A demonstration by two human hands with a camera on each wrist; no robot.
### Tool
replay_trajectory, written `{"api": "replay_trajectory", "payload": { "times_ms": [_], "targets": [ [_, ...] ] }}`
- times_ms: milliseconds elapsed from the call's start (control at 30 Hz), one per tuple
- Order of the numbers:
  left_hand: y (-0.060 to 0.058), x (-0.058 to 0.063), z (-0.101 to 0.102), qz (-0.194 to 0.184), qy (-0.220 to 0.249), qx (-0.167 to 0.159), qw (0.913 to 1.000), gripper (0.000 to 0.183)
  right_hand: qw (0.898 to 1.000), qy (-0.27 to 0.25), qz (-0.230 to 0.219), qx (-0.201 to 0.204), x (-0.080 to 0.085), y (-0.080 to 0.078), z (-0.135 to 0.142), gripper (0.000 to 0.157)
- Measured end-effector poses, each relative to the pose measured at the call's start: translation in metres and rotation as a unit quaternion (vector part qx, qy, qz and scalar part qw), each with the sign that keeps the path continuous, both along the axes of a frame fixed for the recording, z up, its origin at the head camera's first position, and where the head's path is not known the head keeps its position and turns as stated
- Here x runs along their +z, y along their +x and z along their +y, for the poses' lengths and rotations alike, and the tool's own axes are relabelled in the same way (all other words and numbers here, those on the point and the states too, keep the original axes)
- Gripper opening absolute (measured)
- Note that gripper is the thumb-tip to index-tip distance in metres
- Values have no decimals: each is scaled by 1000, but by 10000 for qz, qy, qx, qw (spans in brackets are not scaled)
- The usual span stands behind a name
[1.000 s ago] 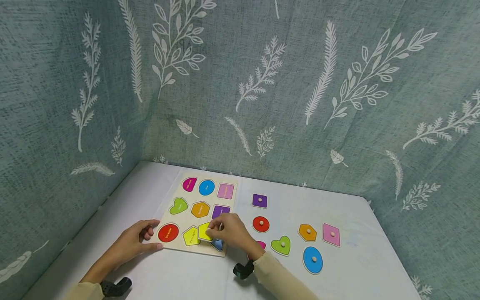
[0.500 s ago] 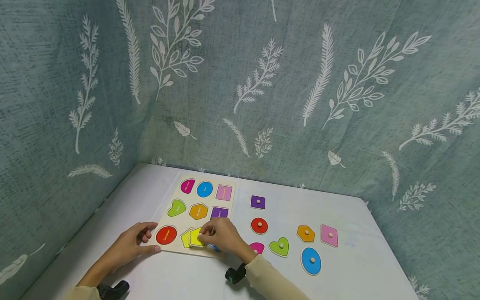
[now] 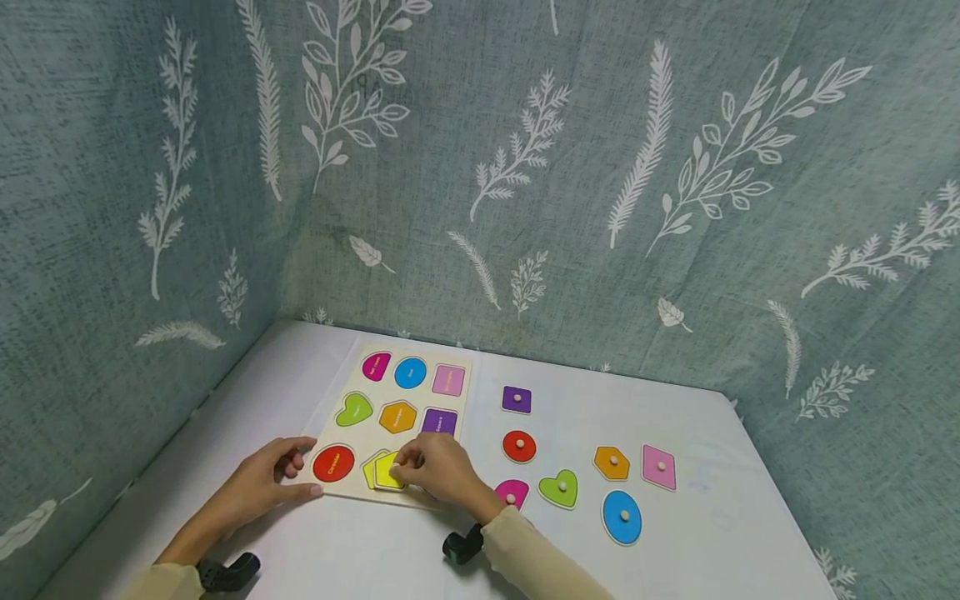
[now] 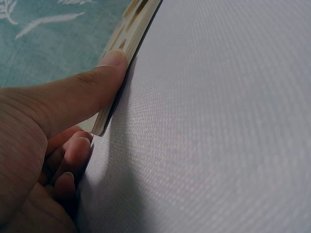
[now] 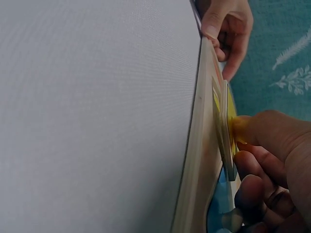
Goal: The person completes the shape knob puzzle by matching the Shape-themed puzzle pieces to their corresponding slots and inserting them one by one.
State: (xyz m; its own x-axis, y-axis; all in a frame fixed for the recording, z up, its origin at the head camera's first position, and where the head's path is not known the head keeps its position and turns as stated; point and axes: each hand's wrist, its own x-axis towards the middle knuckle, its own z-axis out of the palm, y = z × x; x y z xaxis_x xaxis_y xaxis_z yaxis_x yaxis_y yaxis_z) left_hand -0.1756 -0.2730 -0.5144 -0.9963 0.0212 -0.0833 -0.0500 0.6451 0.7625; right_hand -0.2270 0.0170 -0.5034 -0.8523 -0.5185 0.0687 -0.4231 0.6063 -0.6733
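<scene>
My right hand pinches the yellow pentagon piece from above by its knob. Tilted in the right wrist view, the pentagon piece is close over the puzzle board and partly covers the yellow printed pentagon. With thumb on the near edge and fingers by the left edge, my left hand grips the board's near left corner; its thumb lies along the wooden edge. A blue shape shows below my right fingers in the right wrist view, hidden by that hand in the head view.
Knobbed pieces lie right of the board: a purple square, red circle, magenta half-round, green heart, orange hexagon, pink piece and blue oval. A patterned curtain borders the white table.
My right hand has moved left with the yellow pentagon piece, from over the blue shape to partly over the printed pentagon. My left hand keeps its grip on the board's corner.
</scene>
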Motion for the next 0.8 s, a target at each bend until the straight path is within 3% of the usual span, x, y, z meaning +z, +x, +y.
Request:
{"api": "replay_trajectory", "payload": {
  "times_ms": [800],
  "targets": [
    [2, 1, 1, -35, 27, 26, 10000, 98, 9981, 460, 395, 75, -1, 0, -20, 7]
  ]
}}
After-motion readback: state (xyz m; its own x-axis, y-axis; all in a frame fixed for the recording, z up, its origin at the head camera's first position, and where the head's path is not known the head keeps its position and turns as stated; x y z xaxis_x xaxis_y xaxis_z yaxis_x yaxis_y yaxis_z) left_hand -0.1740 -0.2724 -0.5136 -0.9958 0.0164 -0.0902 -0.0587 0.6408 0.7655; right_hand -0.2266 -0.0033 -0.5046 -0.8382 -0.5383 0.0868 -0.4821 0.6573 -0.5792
